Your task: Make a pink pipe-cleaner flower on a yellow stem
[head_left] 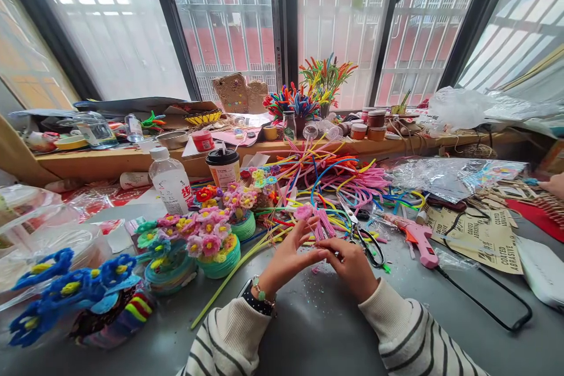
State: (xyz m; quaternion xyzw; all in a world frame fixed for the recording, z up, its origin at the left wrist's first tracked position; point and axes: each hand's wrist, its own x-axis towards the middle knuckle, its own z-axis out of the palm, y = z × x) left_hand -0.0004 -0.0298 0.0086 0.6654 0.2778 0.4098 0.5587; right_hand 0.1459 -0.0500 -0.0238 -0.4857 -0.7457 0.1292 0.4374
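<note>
My left hand (288, 258) and my right hand (350, 264) meet over the grey table (308, 329), both pinching a pink pipe-cleaner piece (319, 223) with a fuzzy pink head at its top. The left fingers grip its stem near the top while the right fingers hold the lower strands. Black-handled scissors (363, 235) lie just right of my right hand. A heap of loose coloured pipe cleaners (335, 179) spreads behind the hands.
Finished pipe-cleaner flower pots (215, 241) and blue flowers (66, 288) stand at left. A water bottle (170, 182) and a lidded cup (224, 167) sit behind them. A pink glue gun (418, 238) with a black cord lies at right beside sandpaper sheets (480, 238).
</note>
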